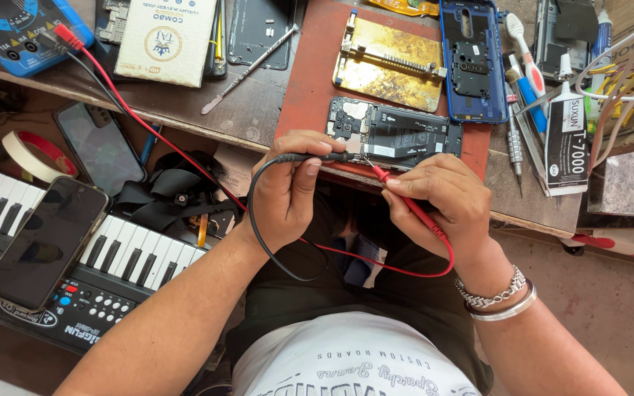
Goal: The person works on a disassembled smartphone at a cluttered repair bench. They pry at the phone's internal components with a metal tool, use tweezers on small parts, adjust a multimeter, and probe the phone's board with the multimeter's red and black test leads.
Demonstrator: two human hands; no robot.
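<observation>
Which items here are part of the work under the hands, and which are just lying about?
In use: left hand with black probe; right hand with red probe; opened phone; blue multimeter.

Lying about: keyboard, dark phone, tape roll, glue tube, toothbrush.

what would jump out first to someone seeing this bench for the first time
At the centre, an opened phone lies on a red mat, its insides bare. The left hand holds a black probe and the right hand a red probe, both tips at the phone's lower edge. At lower left, a dark phone rests on a keyboard's keys.
</observation>
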